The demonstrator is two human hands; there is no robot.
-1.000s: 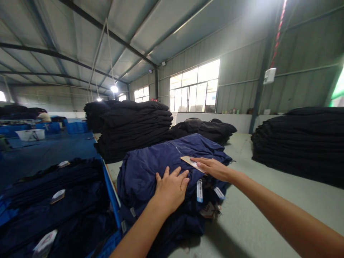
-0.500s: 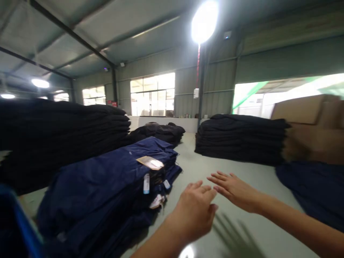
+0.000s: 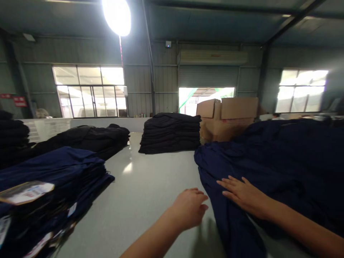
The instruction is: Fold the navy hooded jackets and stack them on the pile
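My right hand (image 3: pixel 244 195) is stretched over a heap of navy garments (image 3: pixel 282 157), fingers spread. Whether it presses on the cloth or hovers just above, I cannot tell. Just left of that heap, over the pale tabletop (image 3: pixel 150 186), is my left hand (image 3: pixel 190 208). Its fingers are loosely bent, with the thumb apart and nothing held. A stack of folded navy garments (image 3: pixel 61 161) lies to the left, with paper hang tags (image 3: pixel 28 191) on its near side.
Folded black garments (image 3: pixel 172 132) are piled at the table's far side, in front of cardboard boxes (image 3: pixel 228 114). More black garments (image 3: pixel 88 138) lie at the back left. A bright lamp (image 3: pixel 116 16) hangs above.
The view has swung right, bringing the navy heap into the middle right. My right hand has gone from above bare tabletop to over that heap; my left hand has moved along the table towards it.
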